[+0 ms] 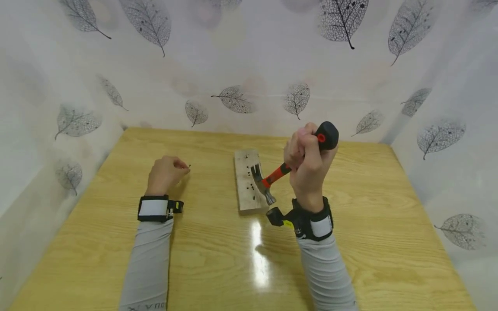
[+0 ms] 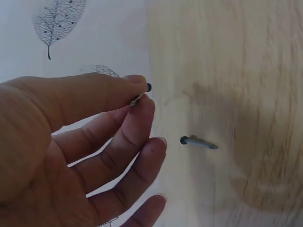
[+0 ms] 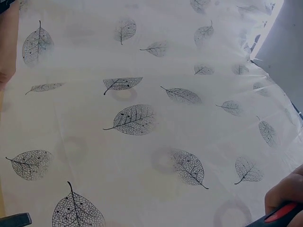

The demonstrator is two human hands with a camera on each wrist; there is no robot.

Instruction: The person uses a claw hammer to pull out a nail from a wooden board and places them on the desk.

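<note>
My left hand (image 1: 165,173) is above the left part of the table. Thumb and forefinger pinch a small nail (image 2: 149,87), its dark head showing; the other fingers are spread apart. A second nail (image 2: 200,143) appears against the wood below the fingertips. My right hand (image 1: 310,166) grips a claw hammer (image 1: 277,175) with a red and black handle. The hammer's steel head is seen over the right side of a wooden block (image 1: 245,201). Several dark nails or nail heads dot the block's top. In the right wrist view, only part of the handle (image 3: 284,213) shows at the lower right.
The wooden table (image 1: 210,259) reaches back to a pale leaf-printed sheet (image 1: 256,56), which also hangs at both sides. Each wrist wears a black strap (image 1: 153,208) with a small camera. Light reflects off the tabletop in front of the block.
</note>
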